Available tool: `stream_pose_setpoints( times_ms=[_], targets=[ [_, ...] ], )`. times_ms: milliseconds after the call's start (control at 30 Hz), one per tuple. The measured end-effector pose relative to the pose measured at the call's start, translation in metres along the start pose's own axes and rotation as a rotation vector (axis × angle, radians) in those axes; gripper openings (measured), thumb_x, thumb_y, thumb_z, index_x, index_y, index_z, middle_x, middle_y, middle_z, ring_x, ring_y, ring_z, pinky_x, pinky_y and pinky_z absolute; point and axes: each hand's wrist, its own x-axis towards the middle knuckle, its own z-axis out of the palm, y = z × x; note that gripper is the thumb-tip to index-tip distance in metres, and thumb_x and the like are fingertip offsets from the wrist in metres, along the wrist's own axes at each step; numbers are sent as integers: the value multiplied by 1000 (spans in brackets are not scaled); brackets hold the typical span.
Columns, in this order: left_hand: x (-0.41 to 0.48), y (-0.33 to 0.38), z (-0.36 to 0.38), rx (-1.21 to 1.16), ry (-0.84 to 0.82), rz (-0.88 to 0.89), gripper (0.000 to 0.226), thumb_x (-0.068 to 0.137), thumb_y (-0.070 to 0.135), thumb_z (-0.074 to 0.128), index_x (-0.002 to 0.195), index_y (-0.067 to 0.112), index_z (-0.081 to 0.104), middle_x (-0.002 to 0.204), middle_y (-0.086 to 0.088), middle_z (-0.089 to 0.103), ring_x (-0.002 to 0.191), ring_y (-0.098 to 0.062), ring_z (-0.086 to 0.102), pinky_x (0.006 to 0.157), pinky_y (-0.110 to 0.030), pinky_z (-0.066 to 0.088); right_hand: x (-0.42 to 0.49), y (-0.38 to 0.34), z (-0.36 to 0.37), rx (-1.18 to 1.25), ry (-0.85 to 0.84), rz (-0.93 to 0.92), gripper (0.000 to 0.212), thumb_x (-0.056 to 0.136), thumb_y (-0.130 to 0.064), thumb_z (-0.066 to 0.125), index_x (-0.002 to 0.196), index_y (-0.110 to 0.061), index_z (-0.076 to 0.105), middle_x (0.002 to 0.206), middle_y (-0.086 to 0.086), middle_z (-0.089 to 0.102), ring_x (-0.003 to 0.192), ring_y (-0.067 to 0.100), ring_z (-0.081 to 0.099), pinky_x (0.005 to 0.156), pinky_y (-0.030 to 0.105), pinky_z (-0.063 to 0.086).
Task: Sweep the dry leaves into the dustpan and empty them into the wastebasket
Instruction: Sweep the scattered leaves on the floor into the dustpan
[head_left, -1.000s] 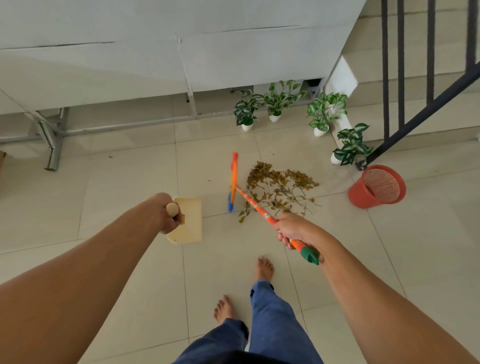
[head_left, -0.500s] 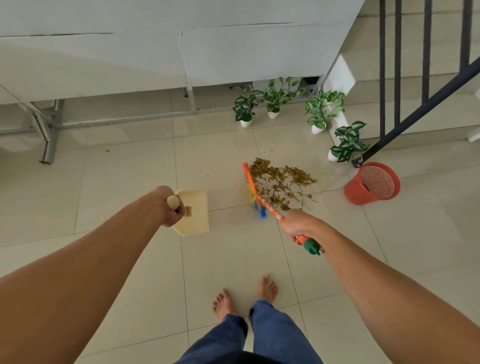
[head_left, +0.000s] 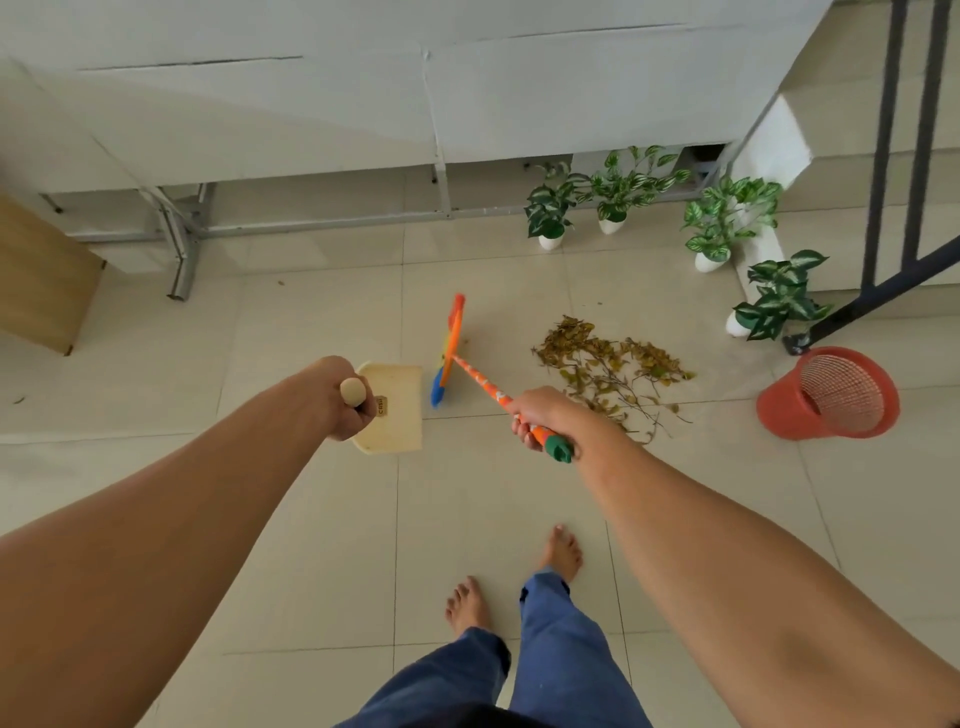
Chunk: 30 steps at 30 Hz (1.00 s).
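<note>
A pile of dry brown leaves and twigs lies on the tiled floor, right of centre. My right hand grips the orange handle of a small broom; its orange and blue head stands on the floor left of the leaves, apart from them. My left hand holds the round wooden handle of a cream dustpan, which hangs just left of the broom head. A red mesh wastebasket stands tilted on the floor at the right, beyond the leaves.
Several potted green plants in white pots line the wall and stair base behind the leaves. A dark stair railing rises at the right. A metal frame and a wooden panel stand at the left. My bare feet are below.
The broom head has swung away from the leaf pile to its left, close to the dustpan. The view has shifted, so leaves and wastebasket now sit further right.
</note>
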Motion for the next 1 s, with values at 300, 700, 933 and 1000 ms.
stream_pose_setpoints(
  times_ms=[300,700,933,1000],
  targets=[
    [60,-79,27,-97,30,-249,37,106,7,33,141,8,47,137,-19,54,119,-28,61,92,-25,54,-24,23,-117,227,9,137,8,102,-15,45,99,-10,51,53,-1,45,33,4,39,26,15,33],
    [-15,-3,149,-81,-134,-123,9,94,2,45,101,5,49,80,-5,48,52,-9,45,37,-10,41,-32,24,-193,-258,2,217,6,95,-11,47,96,-8,52,64,4,51,40,8,44,40,19,39],
    [-34,7,187,21,-157,-102,5,95,2,45,96,5,49,74,-5,48,50,-8,45,37,-10,41,-66,17,-230,-262,113,109,14,92,-11,50,101,-4,57,60,4,58,42,9,49,42,22,44],
    [-38,14,201,42,-120,-88,5,95,3,45,92,5,48,73,-6,49,50,-8,45,36,-10,41,-84,10,-240,-232,118,74,17,93,-12,52,107,-4,57,59,2,57,37,6,48,38,20,42]
  ],
)
